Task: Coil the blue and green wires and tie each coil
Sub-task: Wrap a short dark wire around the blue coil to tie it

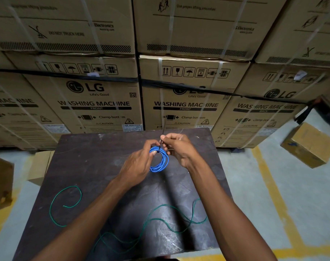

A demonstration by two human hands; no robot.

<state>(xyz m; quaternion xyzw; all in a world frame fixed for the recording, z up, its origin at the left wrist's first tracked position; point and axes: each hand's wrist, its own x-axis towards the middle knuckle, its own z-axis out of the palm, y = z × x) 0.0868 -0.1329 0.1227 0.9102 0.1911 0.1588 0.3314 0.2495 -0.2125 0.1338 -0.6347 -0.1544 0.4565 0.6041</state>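
Nearest, at 6 o'clock, lay the loose thin green wire (166, 221) on the scuffed dark tabletop (89, 166). Centre: left hand (139, 164) gripped the coiled blue wire (160, 161); right hand (177, 147) pinched a black tie (162, 136) around it. Beyond, at 12 o'clock, stood stacked, closed brown cardboard washing-machine cartons (96, 102).

The coiled wire (159, 159) is between the left hand (137, 162) and right hand (179, 149), the loose wire (153, 221) lies on the table (96, 159) nearer than both hands, and washing machine boxes (96, 102) stand behind them.

Blue coil (159, 159) — tie (161, 143) — both hands
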